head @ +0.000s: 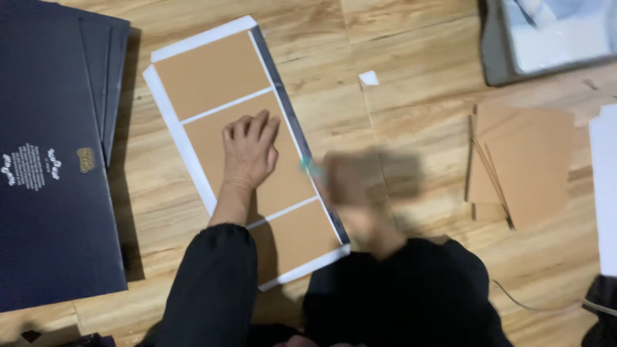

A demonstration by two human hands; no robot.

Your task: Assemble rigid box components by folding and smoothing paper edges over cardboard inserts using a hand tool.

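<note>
My left hand (249, 149) lies flat, fingers together, on the middle brown cardboard panel of a long white sheet (173, 119) that has three brown panels glued on it and a dark strip along its right edge. My right hand (350, 183) is blurred by motion at the sheet's right edge and grips a small teal tool (310, 167) that touches the dark strip. What kind of tool it is I cannot tell.
A stack of dark navy covers (54, 154) lies at the left. Loose brown cardboard pieces (524, 164) sit at the right, a white scrap (369, 78) lies above the middle, a grey tray (498, 58) is at top right. The surface is a wooden floor.
</note>
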